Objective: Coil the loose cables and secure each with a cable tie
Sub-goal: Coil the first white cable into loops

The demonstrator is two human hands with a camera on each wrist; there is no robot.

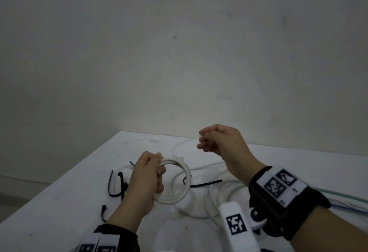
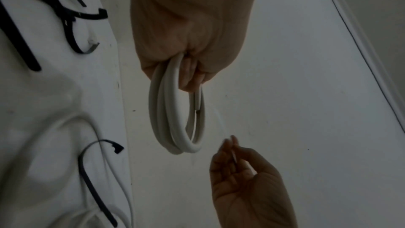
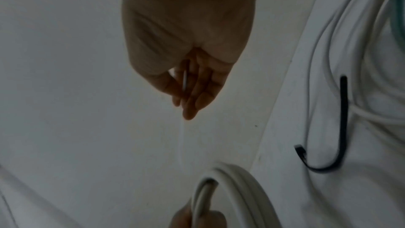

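My left hand [image 1: 149, 174] grips a coil of thick white cable [image 1: 175, 200] and holds it upright just above the white table [image 1: 59, 202]. In the left wrist view the coil [image 2: 164, 110] hangs from my curled fingers [image 2: 188, 75]. A thin white strip [image 1: 183, 143], apparently a cable tie, runs from the top of the coil up to my right hand [image 1: 215, 142]. That hand pinches the strip [image 3: 185, 81] between thumb and fingertips, raised to the right of the coil. Black cable ties [image 1: 115, 184] lie on the table to the left, and one more [image 1: 205, 183] behind the coil.
Loose white cables [image 1: 225, 192] lie tangled on the table under my right forearm. Green and blue cables [image 1: 348, 200] run off to the right. The table's far edge meets a plain wall; its left edge drops to the floor.
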